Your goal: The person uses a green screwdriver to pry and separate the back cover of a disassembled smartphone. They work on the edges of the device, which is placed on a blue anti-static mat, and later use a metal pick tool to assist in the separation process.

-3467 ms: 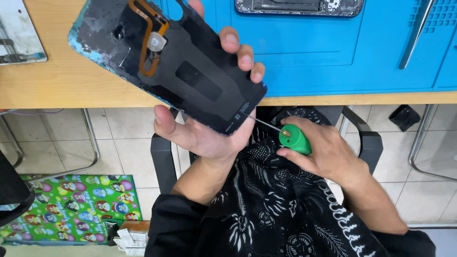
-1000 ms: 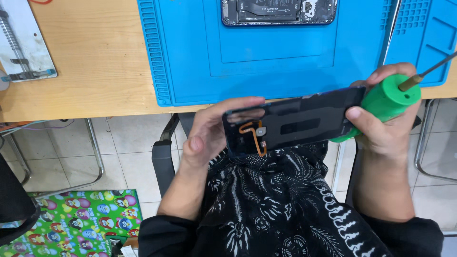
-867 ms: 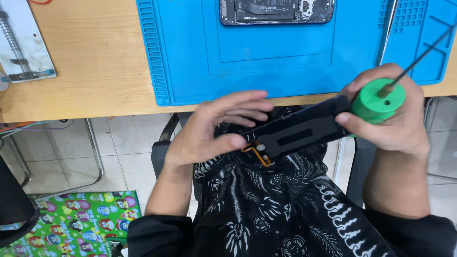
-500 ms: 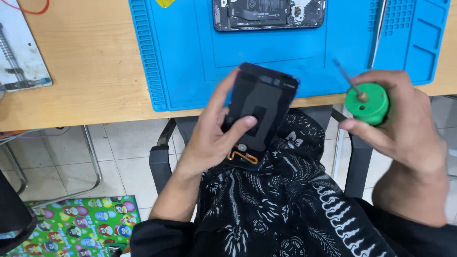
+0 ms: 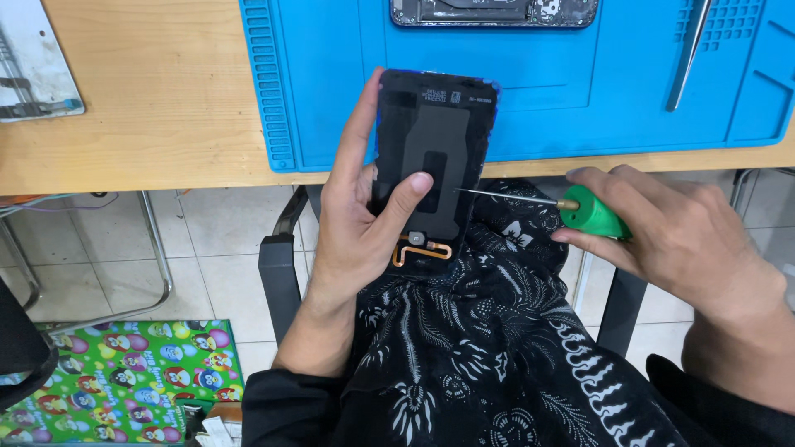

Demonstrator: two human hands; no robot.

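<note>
Leftmost, a grey tray point(image 5: 29, 58) lay on the wooden desk point(image 5: 157, 108), and a bright printed mat point(image 5: 124, 381) covered the floor below. Further along, a blue mat point(image 5: 580, 91) covered the desk, with an opened phone body point(image 5: 493, 12) at its far edge and tweezers point(image 5: 687, 54) to the right.

Our left hand point(image 5: 352, 223) was clamped on the panel point(image 5: 431, 157), a dark phone part held upright over our lap, its top edge over the near edge of the blue mat. The fingers ran up its left side and the thumb point(image 5: 406, 194) pressed on its face. An orange flex cable point(image 5: 422, 248) looped at its lower end, just beside the palm.

Our right hand point(image 5: 687, 240) was closed round the green screwdriver point(image 5: 592, 217), its thin shaft pointing left with the tip at, or just short of, the panel's right edge; we could not tell whether it touched.

As we judged it, the tip could slip and scratch the panel or jab the thumb, since both sat close in line with it. A push from the side could also lever the panel out of the one-handed hold, dropping it to the floor, and the exposed flex could crease or tear against the palm.
</note>
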